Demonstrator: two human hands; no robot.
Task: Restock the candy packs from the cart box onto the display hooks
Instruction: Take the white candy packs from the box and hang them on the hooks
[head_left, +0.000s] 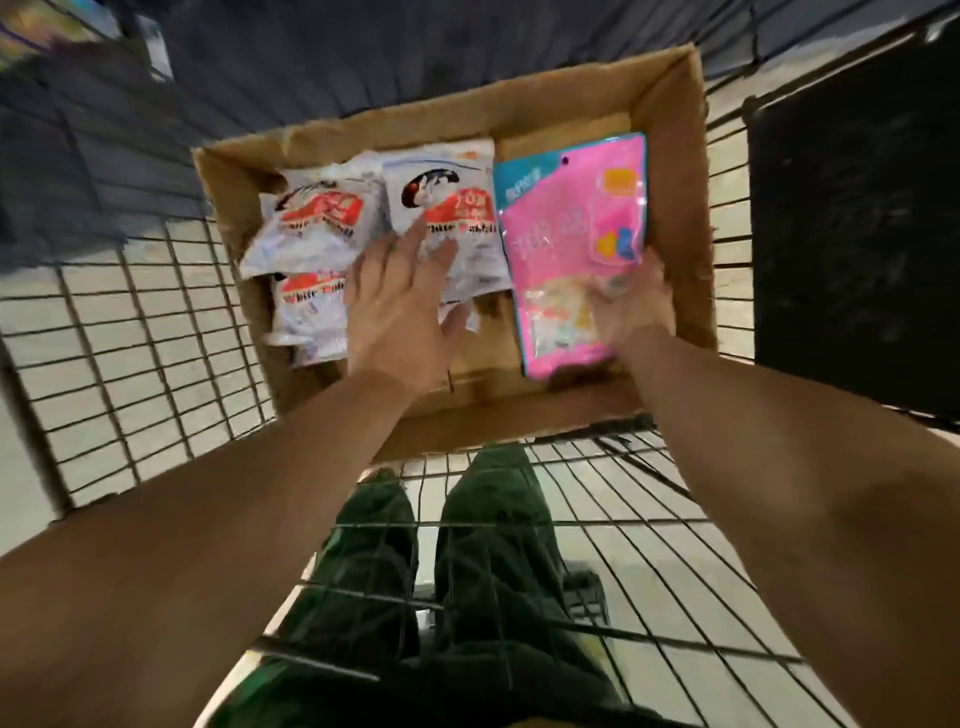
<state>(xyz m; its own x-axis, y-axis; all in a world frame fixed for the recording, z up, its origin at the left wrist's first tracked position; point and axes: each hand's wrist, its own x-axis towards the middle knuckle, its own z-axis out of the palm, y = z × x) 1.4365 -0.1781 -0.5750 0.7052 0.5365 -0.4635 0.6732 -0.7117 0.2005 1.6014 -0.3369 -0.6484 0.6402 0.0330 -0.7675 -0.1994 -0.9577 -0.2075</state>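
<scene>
An open cardboard box (670, 156) sits in a wire cart (156, 332). Several white candy packs with red labels (322, 223) lie in its left half. A pink candy pack with a teal top edge (550, 249) lies in the right half. My left hand (400, 306) is spread flat, fingers apart, over the lower edge of a white pack (457, 218); it holds nothing. My right hand (634, 301) grips the pink pack at its lower right part, with fingers curled over the front.
The cart's wire walls rise on the left and right of the box, and the wire floor (623, 519) runs toward me. A dark panel (852, 249) stands at the right. My legs in dark green trousers (493, 561) show through the mesh.
</scene>
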